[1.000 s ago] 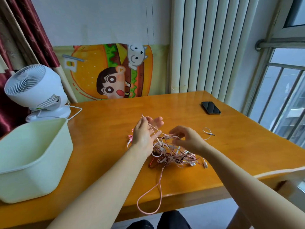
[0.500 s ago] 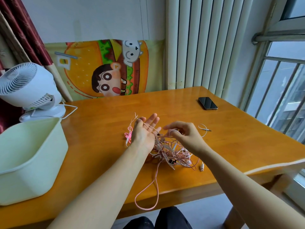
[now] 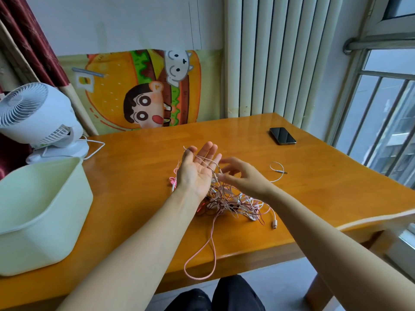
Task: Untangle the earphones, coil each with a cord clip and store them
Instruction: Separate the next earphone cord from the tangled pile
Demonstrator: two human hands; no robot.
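Note:
A tangle of pink and white earphones [image 3: 229,203] lies on the wooden table [image 3: 134,176] near its front edge. My left hand [image 3: 197,171] is raised over the heap's left side, palm up and fingers straight, with thin cords draped across the palm and around the thumb. My right hand [image 3: 247,178] hovers just right of it, fingers loosely spread and blurred, fingertips at the cords on the left palm's edge. One pink loop [image 3: 202,261] hangs off the table's front edge. A white plug end [image 3: 274,225] sticks out at the heap's right. No cord clip is visible.
A pale green bin [image 3: 45,221] stands at the table's left, with a white fan [image 3: 33,113] behind it. A black phone [image 3: 282,136] lies at the back right. A loose white cord with a jack [image 3: 278,170] curls to the right of my hands.
My left hand has turned its palm further up with cords across it. My right hand has let go of the bundle and moved toward the left palm, fingers opening.

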